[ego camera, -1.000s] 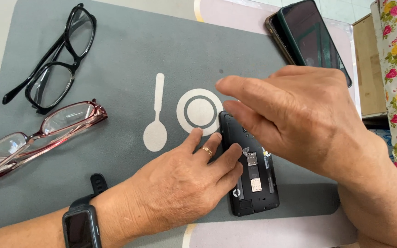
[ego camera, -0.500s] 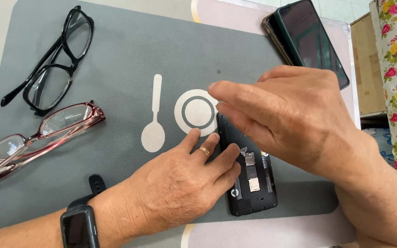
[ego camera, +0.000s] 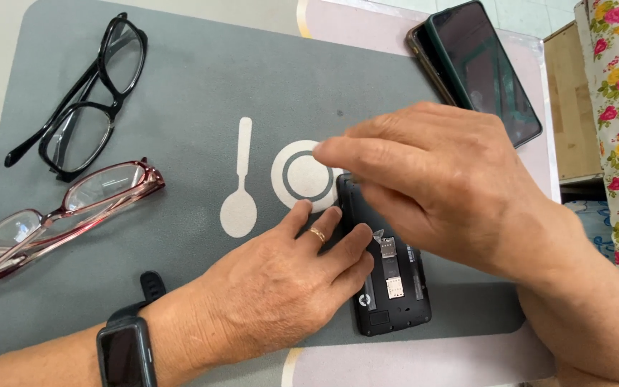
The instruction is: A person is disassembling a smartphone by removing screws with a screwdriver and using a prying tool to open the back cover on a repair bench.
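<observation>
- Small black phone with its back cover off [ego camera: 393, 287] lies flat on the grey rubbery mat [ego camera: 202, 79], lower right of the mat's centre; card slots and metal contacts are exposed.
- Left hand [ego camera: 281, 287] rests palm down on the mat, fingers spread and flat; fingertips press the phone's left edge. No grip closed around it. A gold ring sits on one finger, and a dark smartwatch [ego camera: 127, 351] on the wrist.
- Right hand [ego camera: 445, 193] hovers over the phone's upper half, fingers extended leftward and loosely together; whether the thumb underneath touches the phone or pinches anything cannot be told, since the hand hides it.
- White spoon-and-ring print [ego camera: 281, 179] on the mat, just left of the phone.
- Black-framed glasses [ego camera: 84, 93] and burgundy-framed glasses [ego camera: 59, 218] lie folded at the mat's left.
- Two stacked dark smartphones [ego camera: 478, 68] rest on the tabletop at the upper right.
</observation>
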